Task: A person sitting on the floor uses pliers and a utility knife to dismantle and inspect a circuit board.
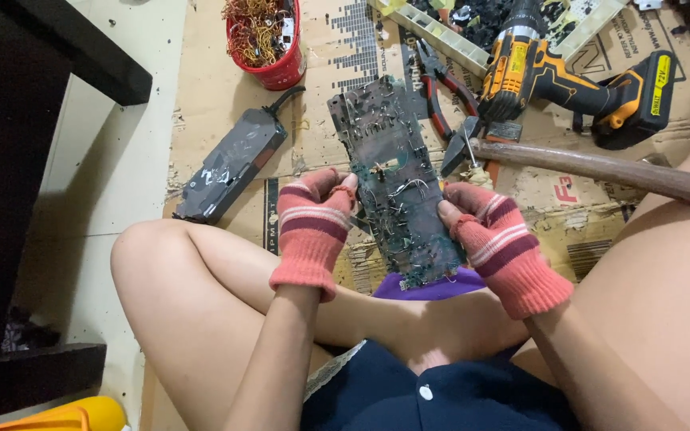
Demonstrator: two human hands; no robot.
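Both gloved hands — left hand, right hand — clamp the long edges of a stripped circuit board held between them above the lap. Its protruding wire ends could probably prick the exposed fingertips if the grip slips.

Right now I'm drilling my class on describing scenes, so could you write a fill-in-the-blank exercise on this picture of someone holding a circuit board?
1. Both hands, the left hand and the right hand, wear pink striped fingerless ____.
2. Together they hold a long dark green circuit board by its two ____ edges.
3. The round red plastic tub on the cardboard is full of tangled ____.
4. The yellow and black cordless drill lies beyond the brown wooden ____.

Missing words: gloves; long; wires; handle
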